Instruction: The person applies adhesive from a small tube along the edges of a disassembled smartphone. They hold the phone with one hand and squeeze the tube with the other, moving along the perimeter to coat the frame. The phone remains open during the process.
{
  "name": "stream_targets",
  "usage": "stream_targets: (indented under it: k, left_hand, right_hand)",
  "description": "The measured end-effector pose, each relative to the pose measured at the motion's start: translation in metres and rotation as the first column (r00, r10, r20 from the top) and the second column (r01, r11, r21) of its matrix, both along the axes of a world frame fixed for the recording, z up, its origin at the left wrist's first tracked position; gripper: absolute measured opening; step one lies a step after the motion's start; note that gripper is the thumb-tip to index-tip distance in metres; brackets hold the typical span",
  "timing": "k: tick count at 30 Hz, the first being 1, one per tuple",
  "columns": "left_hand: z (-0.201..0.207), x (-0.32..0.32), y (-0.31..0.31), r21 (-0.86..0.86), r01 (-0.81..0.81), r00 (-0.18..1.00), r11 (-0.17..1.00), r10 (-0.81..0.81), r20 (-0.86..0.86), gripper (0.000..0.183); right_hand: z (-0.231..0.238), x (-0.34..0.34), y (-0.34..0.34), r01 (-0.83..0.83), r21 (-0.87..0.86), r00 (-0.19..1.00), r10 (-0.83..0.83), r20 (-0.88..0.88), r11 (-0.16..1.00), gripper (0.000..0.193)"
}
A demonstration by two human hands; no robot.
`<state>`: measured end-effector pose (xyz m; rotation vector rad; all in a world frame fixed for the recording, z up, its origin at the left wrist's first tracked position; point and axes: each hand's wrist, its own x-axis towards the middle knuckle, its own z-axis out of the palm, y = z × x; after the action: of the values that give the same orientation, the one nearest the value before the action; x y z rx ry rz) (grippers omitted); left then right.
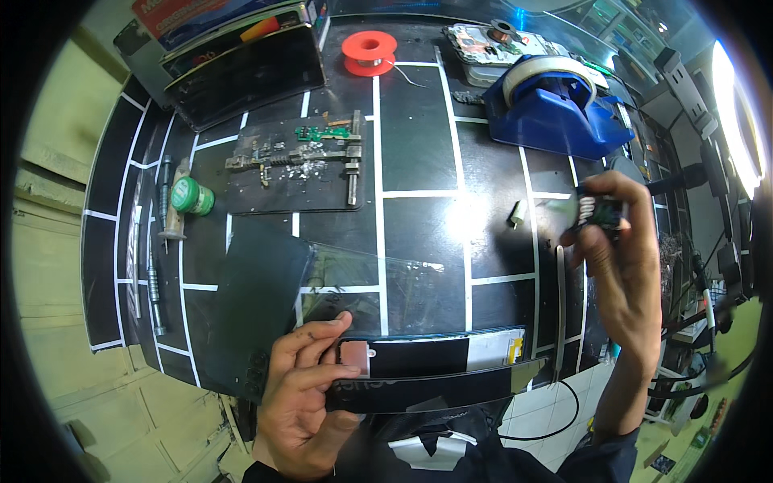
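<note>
Phone screen panel held edge-on over the black table.

The left hand [302, 394] gripped one end of a long dark phone screen panel [435, 374], thumb and fingers pinched around it, near the table's [419, 153] front edge. The right hand [624, 258], raised well apart at the right, was clenched around a small dark object [600, 211]. A blue tape dispenser [555, 105] and an orange spool [369, 53] sat farther back.
</note>
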<state>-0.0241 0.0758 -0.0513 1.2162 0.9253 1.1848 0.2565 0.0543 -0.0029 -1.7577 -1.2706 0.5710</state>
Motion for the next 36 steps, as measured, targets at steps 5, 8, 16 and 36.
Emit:
stream_targets:
  k: [5,8,16,36]
  left_hand:
    - [-0.001,-0.006,0.005,0.042,0.074,0.996,0.996,-0.071,-0.059,0.045]
    - [-0.005,-0.012,0.009,0.085,0.148,0.986,0.985,-0.141,-0.089,0.048]
    - [-0.01,-0.022,0.018,0.201,0.284,0.952,0.937,-0.252,-0.173,0.053]
    - [-0.001,-0.019,0.013,0.149,0.288,0.935,0.946,-0.244,-0.259,0.044]
  right_hand:
    - [-0.002,0.005,-0.023,0.333,0.112,0.943,-0.328,-0.062,0.936,0.057]
    - [-0.007,0.005,-0.045,0.419,0.126,0.903,-0.397,-0.164,0.899,0.051]
    - [-0.019,-0.051,-0.079,0.606,0.176,0.764,-0.506,-0.4,0.776,0.054]
    - [-0.059,-0.077,-0.109,0.487,0.325,0.858,-0.375,-0.35,0.811,0.045]
